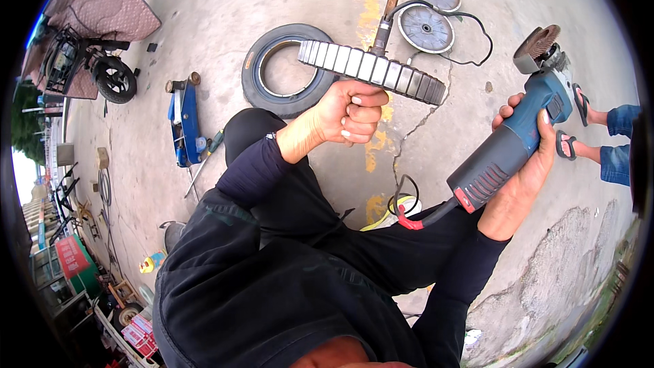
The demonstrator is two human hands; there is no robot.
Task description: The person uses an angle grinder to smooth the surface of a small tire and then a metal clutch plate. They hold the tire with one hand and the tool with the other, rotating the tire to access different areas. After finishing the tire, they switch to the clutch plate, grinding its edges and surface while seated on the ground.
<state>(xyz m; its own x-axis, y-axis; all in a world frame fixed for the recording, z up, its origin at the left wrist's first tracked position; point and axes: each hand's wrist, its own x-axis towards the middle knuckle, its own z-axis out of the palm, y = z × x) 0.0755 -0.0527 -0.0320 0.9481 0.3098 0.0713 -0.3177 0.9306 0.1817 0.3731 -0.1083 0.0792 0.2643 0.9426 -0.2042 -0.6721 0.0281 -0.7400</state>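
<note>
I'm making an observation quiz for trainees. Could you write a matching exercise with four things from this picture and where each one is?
1. angle grinder
2. segmented metal wheel
3. tyre
4. blue floor jack

A. flat on the ground, partly hidden
B. on the ground, left of the tyre
C. in the right hand
D. in the left hand

Pairs: 1-C, 2-D, 3-A, 4-B

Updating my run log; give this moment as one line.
left hand: holds toothed metal disc; right hand: holds angle grinder; tire: on ground
</note>
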